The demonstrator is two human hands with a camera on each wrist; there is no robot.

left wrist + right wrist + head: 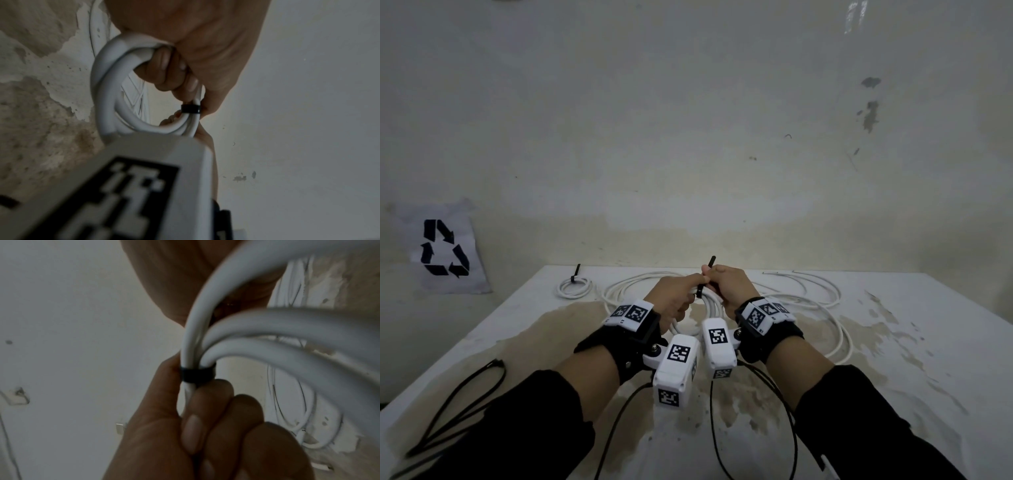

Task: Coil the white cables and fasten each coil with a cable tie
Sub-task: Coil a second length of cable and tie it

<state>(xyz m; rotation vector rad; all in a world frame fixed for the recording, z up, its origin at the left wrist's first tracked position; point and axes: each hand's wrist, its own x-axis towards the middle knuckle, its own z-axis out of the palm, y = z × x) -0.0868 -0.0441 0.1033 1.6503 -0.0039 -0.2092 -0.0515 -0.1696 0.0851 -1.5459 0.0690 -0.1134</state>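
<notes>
- Nearest, two black-sleeved forearms reach forward over the stained white counter (893,342), each wrist strapped with a black band carrying white marker blocks.
- Thin black cords (458,404) trail across the counter's near part.
- The left grip (674,298) has its fingers (164,71) curled through a white cable coil (107,91), which is held up off the counter.
- The right grip (729,287) closes its fingers (205,421) round the same coil just beside a black cable tie (197,374) banding the strands; the tie's free tail sticks up between the hands.
- Beyond the hands, loose white cable (808,294) sprawls in wide loops on the counter.
- At the far left, a small finished coil (573,286) lies flat, already tied.
- On the wall, a paper with a recycling symbol (443,248).
</notes>
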